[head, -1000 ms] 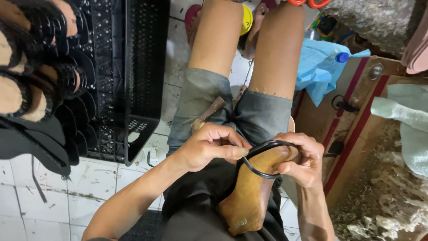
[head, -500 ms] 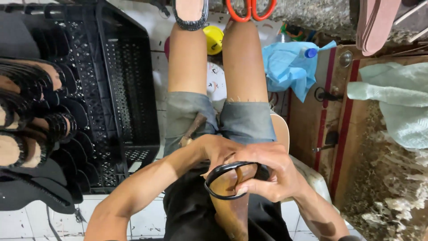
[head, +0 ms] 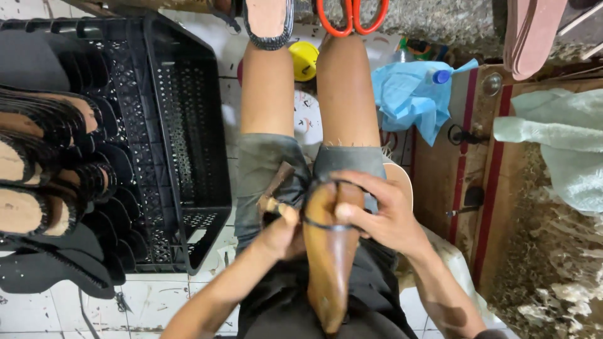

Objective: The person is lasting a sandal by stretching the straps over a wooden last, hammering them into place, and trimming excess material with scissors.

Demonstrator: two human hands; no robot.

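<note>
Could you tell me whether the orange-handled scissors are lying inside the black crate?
No, the orange-handled scissors lie beyond the person's knees at the top of the view, well apart from the black crate on the left.

Cramped workshop corner, seen from above.
White tiled floor (head: 157, 301), scuffed and stained; a black plastic crate (head: 188, 125) stands at left, a reddish-brown wooden board (head: 452, 169) beside rough grey rubble (head: 553, 263) at right.

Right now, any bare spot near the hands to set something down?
Best patch: white floor tiles at lower left, bordered by the black crate and the left forearm. A narrow tile strip runs between crate and left leg. Crowded: the lap, where left hand and right hand grip the wooden shoe form; the crate is stacked with soles.
</note>
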